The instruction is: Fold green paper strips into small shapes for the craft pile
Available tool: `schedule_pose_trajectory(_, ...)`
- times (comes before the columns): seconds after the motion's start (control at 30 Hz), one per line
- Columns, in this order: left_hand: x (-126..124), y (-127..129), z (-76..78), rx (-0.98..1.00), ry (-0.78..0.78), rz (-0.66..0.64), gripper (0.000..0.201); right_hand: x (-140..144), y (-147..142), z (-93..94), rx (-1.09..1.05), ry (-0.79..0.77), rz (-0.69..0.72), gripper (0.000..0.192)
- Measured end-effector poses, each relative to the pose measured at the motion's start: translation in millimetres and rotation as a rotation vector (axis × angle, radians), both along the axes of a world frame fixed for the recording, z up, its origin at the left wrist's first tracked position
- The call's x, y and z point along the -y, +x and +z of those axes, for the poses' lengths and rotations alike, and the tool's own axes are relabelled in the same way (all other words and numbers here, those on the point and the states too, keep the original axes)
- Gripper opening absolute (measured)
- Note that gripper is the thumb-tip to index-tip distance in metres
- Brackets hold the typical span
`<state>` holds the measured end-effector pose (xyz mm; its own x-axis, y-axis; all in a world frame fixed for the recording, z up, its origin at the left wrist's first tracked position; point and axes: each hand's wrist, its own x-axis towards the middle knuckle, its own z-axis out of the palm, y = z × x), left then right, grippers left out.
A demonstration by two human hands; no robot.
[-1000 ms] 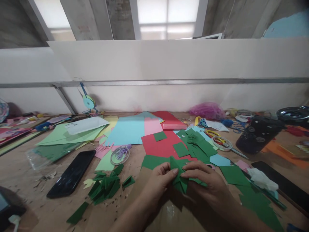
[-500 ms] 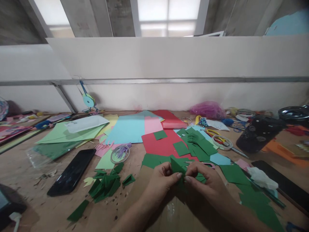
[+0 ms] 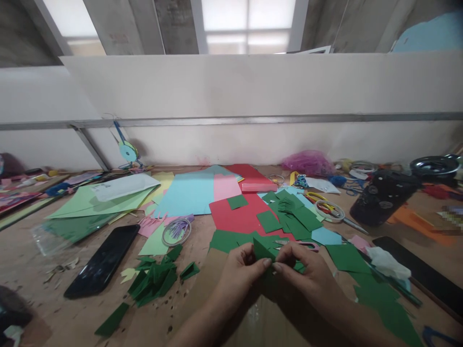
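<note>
Folded dark-green paper piece point(image 3: 262, 250) sat pinched btwn both hands at the near table edge, L hand point(image 3: 240, 270) and R hand point(image 3: 307, 274) closed on it w/ thumbs meeting, point tilted up-left.

Soft daylight comes from the windows point(image 3: 249, 21) above, which are overexposed. The table point(image 3: 224, 308) is dimmer with faint shadows. Edges bend and blur slightly.
</note>
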<state>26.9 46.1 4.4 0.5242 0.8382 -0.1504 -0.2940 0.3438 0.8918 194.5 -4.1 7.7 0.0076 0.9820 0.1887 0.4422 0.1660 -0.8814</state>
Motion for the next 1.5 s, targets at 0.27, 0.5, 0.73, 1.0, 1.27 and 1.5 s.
schedule_pose_trajectory(0.27, -4, -3, 0.9, 0.034, -0.023, 0.027, 0.038, -6, 8, 1.5, -0.180, -0.093, 0.031, 0.024)
schedule_pose_trajectory(0.5, -1, -2, 1.8, 0.010, -0.023, 0.006, 0.035, -4, 3, 2.0, -0.130, -0.150, 0.032, 0.025)
schedule_pose_trajectory(0.73, 0, -2, 0.1, -0.002, -0.024, 0.010, 0.034, -4, 2, -2.1, -0.137, -0.144, 0.062, 0.023)
schedule_pose_trajectory(1.0, -1, -1, -4.3, -0.024, -0.050, 0.045, 0.034, -1, 0, -2.1, -0.196, -0.209, 0.035, 0.029)
schedule_pose_trajectory(1.27, -3, 0, -8.9, -0.026, -0.029, 0.088, 0.035, -3, 0, 0.5, -0.208, -0.136, -0.022, 0.030)
schedule_pose_trajectory(1.5, -3, 1, -9.6, -0.048, -0.051, 0.052, 0.042, -3, 3, -3.7, -0.235, -0.140, -0.018, 0.031)
